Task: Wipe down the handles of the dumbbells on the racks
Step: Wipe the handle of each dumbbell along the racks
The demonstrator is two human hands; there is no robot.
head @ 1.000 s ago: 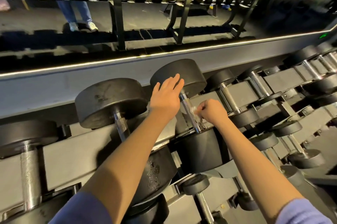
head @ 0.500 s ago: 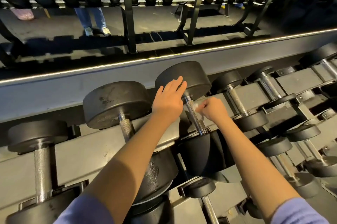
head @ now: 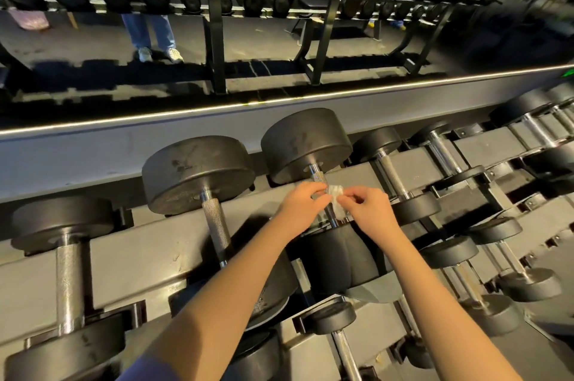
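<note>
A: Dumbbell on the far left (head: 68,284), is its handle being wiped now?

B: No. No hand is on it. The big dumbbell next to it (head: 217,228) has a bare handle too.

A: So where are the hands?

B: At the middle handle (head: 319,177). That dumbbell lies on the rack (head: 130,265), one round end far and one near. The left hand (head: 302,205) has its fingers curled and pinches one side of a white cloth (head: 337,197) right at the bar. The right hand (head: 369,210) pinches the other side, just to the right.

A: Is the cloth on the bar?

B: It touches the bar, low down. The top bit of the bar shows bare metal. I can't tell if the cloth goes all the way round.

A: What step is this?

B: I think the hands are fixing the cloth so it hugs the bar.

A: And next?

B: Squeeze the cloth tight and rub it along the bar, far end to near end. The smaller dumbbells on the right (head: 393,177) look like they wait their turn.
</note>
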